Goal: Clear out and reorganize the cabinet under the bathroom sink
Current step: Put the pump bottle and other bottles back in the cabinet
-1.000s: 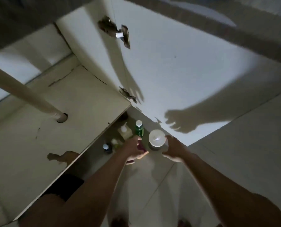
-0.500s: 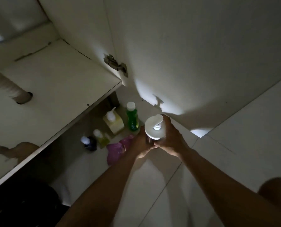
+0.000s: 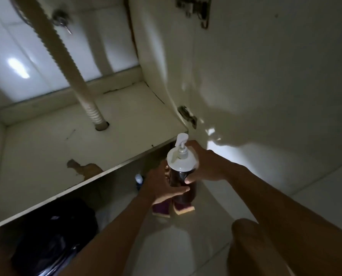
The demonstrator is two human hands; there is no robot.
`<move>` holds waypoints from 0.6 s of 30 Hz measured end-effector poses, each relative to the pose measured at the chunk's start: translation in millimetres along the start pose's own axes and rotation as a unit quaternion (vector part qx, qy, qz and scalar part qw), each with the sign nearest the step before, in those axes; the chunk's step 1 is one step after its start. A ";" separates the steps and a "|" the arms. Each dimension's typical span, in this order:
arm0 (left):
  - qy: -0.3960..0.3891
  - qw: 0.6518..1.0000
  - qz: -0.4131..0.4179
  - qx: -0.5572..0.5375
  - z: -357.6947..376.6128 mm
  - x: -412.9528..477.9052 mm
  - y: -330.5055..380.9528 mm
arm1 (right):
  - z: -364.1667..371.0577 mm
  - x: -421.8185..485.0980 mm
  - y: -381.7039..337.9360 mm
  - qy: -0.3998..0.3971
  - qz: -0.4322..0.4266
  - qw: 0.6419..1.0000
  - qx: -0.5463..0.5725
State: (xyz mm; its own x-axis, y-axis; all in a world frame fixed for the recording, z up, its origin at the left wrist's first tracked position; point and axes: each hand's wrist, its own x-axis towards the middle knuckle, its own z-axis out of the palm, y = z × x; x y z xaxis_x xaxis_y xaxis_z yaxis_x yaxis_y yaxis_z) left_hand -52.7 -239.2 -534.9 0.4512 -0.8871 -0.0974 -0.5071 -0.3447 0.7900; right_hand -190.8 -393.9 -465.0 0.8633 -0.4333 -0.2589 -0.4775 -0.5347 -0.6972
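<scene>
A dark pump bottle (image 3: 183, 186) with a white pump top is held upright in front of the cabinet's front edge. My left hand (image 3: 160, 186) wraps its left side and my right hand (image 3: 204, 164) grips its right side and back. The cabinet floor (image 3: 46, 152) is bare and cream, with a chipped brown patch near its front lip. Purple and yellow sponges (image 3: 173, 209) lie on the floor tiles right below the bottle. The other floor bottles are mostly hidden behind my hands; one small white-capped bottle (image 3: 138, 179) shows.
A ribbed drain hose (image 3: 66, 62) runs down into a hole in the cabinet floor. The open cabinet door (image 3: 265, 76) stands at the right with its hinge (image 3: 187, 115). A black plastic bag (image 3: 52, 236) sits below the cabinet at lower left. My knee (image 3: 251, 242) is at lower right.
Both hands closed on the pump bottle and lifted it off the floor toward the cabinet. My view tilted up, showing the cabinet interior and the drain hose.
</scene>
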 end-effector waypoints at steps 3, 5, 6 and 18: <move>0.058 0.998 -0.006 -0.003 -42.4 -3.7 22.7 | -22.3 13.1 -36.1 -0.010 -0.056 0.998 0.018; 0.100 0.994 0.003 0.043 -68.4 -1.5 37.1 | -35.9 22.6 -56.4 -0.009 -0.087 0.995 0.040; 0.123 0.991 0.007 0.060 -84.4 1.2 44.0 | -43.0 28.2 -70.5 -0.002 -0.105 0.993 0.047; 0.150 0.988 -0.022 -0.018 -172.5 135.8 13.5 | -56.9 183.2 -104.2 0.150 -0.082 0.975 0.141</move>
State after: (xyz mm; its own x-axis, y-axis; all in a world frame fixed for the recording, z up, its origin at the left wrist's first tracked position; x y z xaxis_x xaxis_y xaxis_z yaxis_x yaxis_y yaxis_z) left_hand 128.4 -311.4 -433.0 0.6727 -0.7383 0.0480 -0.4580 -0.3646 0.8107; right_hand 7.8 -458.9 -401.7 0.8174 -0.5740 0.0485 -0.2372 -0.4122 -0.8797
